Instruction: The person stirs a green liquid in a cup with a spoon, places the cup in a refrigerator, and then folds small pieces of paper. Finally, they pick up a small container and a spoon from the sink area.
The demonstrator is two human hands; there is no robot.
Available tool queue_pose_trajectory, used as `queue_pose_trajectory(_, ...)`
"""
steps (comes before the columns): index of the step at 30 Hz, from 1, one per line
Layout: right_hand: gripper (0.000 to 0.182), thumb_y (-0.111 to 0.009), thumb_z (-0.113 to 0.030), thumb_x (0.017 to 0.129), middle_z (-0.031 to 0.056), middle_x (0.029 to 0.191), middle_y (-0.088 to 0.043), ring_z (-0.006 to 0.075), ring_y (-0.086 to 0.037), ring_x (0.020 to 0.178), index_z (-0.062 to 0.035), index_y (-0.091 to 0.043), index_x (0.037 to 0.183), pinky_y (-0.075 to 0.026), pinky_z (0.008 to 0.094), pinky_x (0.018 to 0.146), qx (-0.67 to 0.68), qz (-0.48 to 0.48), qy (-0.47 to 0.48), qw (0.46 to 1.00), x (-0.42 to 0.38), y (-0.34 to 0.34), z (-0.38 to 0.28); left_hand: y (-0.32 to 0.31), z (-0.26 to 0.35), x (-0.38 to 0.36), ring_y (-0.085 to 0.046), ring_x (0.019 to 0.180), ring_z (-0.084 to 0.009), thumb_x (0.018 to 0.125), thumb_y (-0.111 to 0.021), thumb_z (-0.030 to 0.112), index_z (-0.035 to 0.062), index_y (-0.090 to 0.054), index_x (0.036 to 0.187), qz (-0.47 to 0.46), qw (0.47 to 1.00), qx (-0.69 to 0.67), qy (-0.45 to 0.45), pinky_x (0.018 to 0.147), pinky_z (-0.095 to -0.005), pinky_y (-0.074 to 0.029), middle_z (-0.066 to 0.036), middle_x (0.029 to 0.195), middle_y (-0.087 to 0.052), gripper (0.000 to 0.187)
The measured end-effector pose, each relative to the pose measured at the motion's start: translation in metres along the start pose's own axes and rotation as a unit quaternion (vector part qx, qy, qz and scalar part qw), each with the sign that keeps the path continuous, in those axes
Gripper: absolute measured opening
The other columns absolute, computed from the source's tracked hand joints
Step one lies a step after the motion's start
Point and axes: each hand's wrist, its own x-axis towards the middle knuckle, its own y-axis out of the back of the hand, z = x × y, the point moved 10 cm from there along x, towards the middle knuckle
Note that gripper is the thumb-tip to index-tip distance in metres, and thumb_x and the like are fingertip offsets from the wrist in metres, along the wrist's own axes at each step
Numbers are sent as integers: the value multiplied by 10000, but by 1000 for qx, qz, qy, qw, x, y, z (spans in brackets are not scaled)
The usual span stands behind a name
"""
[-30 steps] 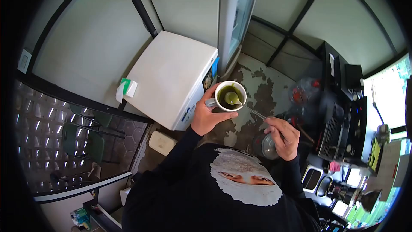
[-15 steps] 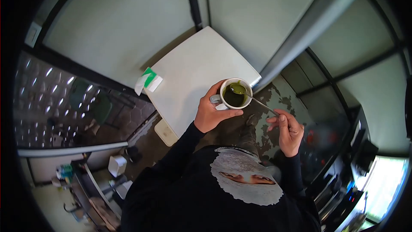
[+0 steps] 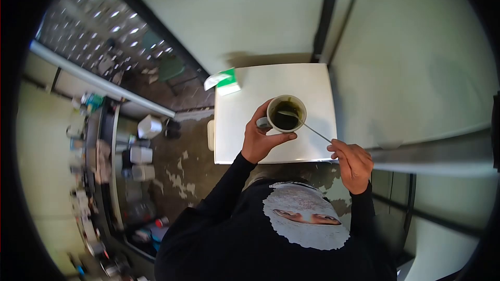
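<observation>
A white mug (image 3: 301,125) with dark green liquid (image 3: 285,120) inside is wrapped by my left hand (image 3: 257,138), its thumb along the near side and the handle toward the palm. My right hand (image 3: 355,164) pinches the end of a metal spoon (image 3: 316,132). The spoon's bowl is inside the mug, by the liquid's surface. Both hands are in front of my chest, and the mug overlaps the white table (image 3: 260,80) in this view.
A green and white packet (image 3: 227,79) with a white tissue sticking out sits at the table's far left corner. Pale wall panels stand behind and to the right. Along the left runs a cluttered shelf (image 3: 99,161), with white bins (image 3: 150,126) on the floor.
My body has turned, so the table now lies squarely ahead beneath the mug. The spoon's bowl has gone lower into the mug. Both hands keep their hold.
</observation>
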Motion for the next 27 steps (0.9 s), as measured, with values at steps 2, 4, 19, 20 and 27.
queue_pose_trajectory(2,329,-689,72,906,76,923,-798,196,-724,689,4,-736,1225,-578,307,675,32,-16,36,999,12,-14,14,19,-3,-5,-636,1297,-225,720,-947,-38,-41,-421,1546,66,998,10,1,1128,-402,-532,-147,1422,-625,980)
queue_pose_trajectory(4,343,-685,79,905,80,925,-798,195,-726,698,-1,-732,1236,-581,309,672,67,-55,63,994,24,-38,18,40,3,-18,-631,1293,-206,716,-958,-21,-39,-428,1543,122,992,35,-8,1124,-387,-527,-129,1417,-627,982)
queue_pose_trajectory(19,364,-648,121,908,146,1009,-800,237,-753,757,11,-728,1246,-610,317,688,272,-266,255,889,56,-334,-169,307,64,-281,-601,1321,-182,734,-978,59,-16,-446,1540,468,873,105,-86,1146,-376,-499,-84,1449,-612,970)
queue_pose_trajectory(20,350,-659,115,904,142,1012,-802,235,-752,747,13,-729,1231,-611,319,681,264,-299,255,881,58,-360,-190,328,67,-295,-600,1327,-187,732,-973,38,-16,-436,1548,475,866,124,-96,1147,-384,-501,-88,1448,-613,978)
queue_pose_trajectory(27,228,-624,-8,1038,164,1013,-796,222,-739,702,9,-712,1247,-600,313,670,330,-311,337,826,61,-486,-295,439,100,-392,-607,1325,-201,742,-955,9,-14,-428,1550,569,806,131,-96,1141,-383,-516,-97,1464,-596,964)
